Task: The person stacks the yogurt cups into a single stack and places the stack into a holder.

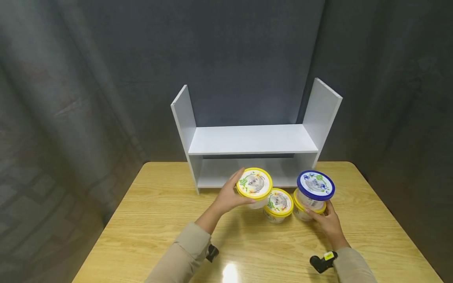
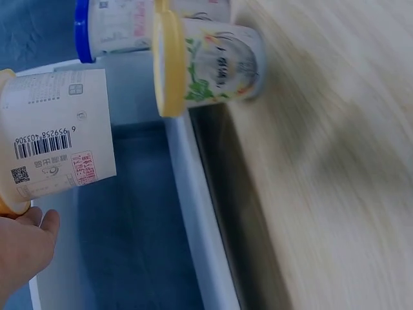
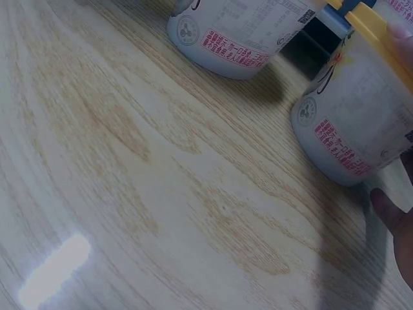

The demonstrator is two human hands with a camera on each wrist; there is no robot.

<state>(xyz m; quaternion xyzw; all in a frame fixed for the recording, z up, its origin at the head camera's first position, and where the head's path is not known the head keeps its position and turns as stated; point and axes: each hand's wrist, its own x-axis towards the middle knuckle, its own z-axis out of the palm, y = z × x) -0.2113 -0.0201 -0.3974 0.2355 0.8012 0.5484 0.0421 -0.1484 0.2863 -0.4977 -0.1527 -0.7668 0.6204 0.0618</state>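
My left hand [image 1: 228, 198] grips a round yellow-lidded tub [image 1: 254, 184] by its side, thumb at the front. In the left wrist view, a barcode shows on this tub's white wall [image 2: 61, 132], close to the fingers. My right hand [image 1: 329, 224] holds the lower tub of a two-tub stack around its yellow lid [image 1: 300, 205]. On top of it stands a tub with a dark blue lid [image 1: 316, 184]. Another yellow-lidded tub [image 1: 278, 202] stands upright on the table between the hands. The right wrist view shows the stack's lower tub [image 3: 355, 116] near the thumb, part of the hand cut off.
A white two-level shelf [image 1: 253, 139] with tall side panels stands behind the tubs at the back of the wooden table [image 1: 159, 220]. Dark grey curtains [image 1: 247, 59] hang behind and beside the table. Black wrist devices [image 1: 322, 262] sit near the sleeves.
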